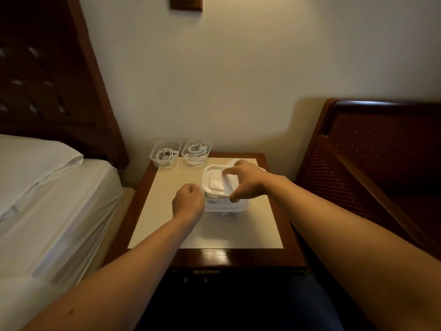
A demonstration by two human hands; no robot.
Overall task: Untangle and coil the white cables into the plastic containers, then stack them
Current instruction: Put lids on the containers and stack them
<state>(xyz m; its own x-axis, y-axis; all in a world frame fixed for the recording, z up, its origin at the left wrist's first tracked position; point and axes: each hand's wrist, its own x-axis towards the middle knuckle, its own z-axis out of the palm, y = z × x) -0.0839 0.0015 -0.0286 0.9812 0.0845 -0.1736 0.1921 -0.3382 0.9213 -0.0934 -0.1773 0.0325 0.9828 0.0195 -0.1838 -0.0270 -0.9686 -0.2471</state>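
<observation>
Two open clear plastic containers stand at the table's far edge, the left container [165, 154] and the right container [196, 151], each with a coiled white cable inside. Near the table's middle a lidded container [216, 181] sits on top of another clear container [226, 207]. My right hand [248, 180] reaches over the top one, fingers on its white lid and thumb at its near rim. My left hand [188, 201] is a curled fist beside the stack's left side; whether it touches the stack is unclear.
The wooden bedside table [167, 211] has a pale top and a glossy brown rim. A bed with white sheets [47, 199] lies to the left, a dark wooden chair [381, 151] to the right, and the wall is close behind.
</observation>
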